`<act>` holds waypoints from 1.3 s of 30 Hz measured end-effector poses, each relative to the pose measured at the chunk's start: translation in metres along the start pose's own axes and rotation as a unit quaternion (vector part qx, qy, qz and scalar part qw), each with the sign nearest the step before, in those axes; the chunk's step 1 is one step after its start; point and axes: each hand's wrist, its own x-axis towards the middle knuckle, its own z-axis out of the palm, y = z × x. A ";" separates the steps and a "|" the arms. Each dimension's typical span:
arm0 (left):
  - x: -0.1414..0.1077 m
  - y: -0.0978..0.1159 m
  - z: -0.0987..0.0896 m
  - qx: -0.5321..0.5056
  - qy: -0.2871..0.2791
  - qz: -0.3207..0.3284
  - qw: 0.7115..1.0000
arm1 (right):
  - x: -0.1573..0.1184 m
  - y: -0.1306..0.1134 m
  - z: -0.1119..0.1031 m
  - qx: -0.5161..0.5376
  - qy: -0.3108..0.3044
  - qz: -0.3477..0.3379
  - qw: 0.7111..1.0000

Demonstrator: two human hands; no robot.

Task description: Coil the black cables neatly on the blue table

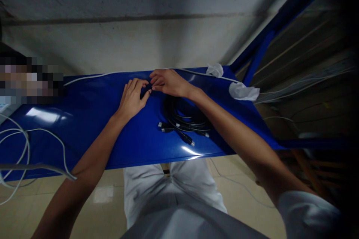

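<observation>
My left hand point(133, 96) hovers at the middle of the blue table point(134, 142), its fingers bent and its thumb curved toward my right hand point(166, 82). The two sets of fingertips almost meet. Between them is a small dark patch that I cannot make out against the table. The fingers of my right hand are curled in a pinch. Just below my right hand and forearm lies a coiled bundle of black cables point(179, 114), partly covered by the forearm. Several plug ends point(187, 139) stick out of the coil toward the table's front edge.
White cables point(28, 145) loop over the table's left end. Along the back edge runs another white cable point(106, 74). Two crumpled white wads point(243, 92) sit at the right. A concrete wall point(126, 41) stands behind, and a blue frame point(259, 52) rises at the right.
</observation>
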 end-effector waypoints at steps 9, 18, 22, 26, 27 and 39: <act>-0.002 0.004 -0.002 -0.001 -0.023 0.005 1.000 | -0.051 0.045 -0.055 -0.054 0.109 0.088 0.989; -0.004 0.008 0.005 0.002 -0.011 0.032 0.999 | -0.090 0.104 -0.064 -0.190 0.169 0.157 0.954; -0.005 0.010 0.004 -0.001 -0.005 0.040 0.999 | -0.090 0.092 -0.061 -0.226 0.153 0.142 0.952; -0.005 0.012 0.001 -0.003 -0.003 0.037 0.999 | -0.092 0.082 -0.059 -0.234 0.150 0.135 0.951; -0.005 0.013 0.001 -0.003 -0.003 0.037 0.999 | -0.092 0.082 -0.059 -0.235 0.154 0.134 0.950; -0.005 0.020 -0.003 -0.014 -0.007 0.043 0.999 | -0.089 0.089 -0.057 -0.240 0.139 0.148 0.949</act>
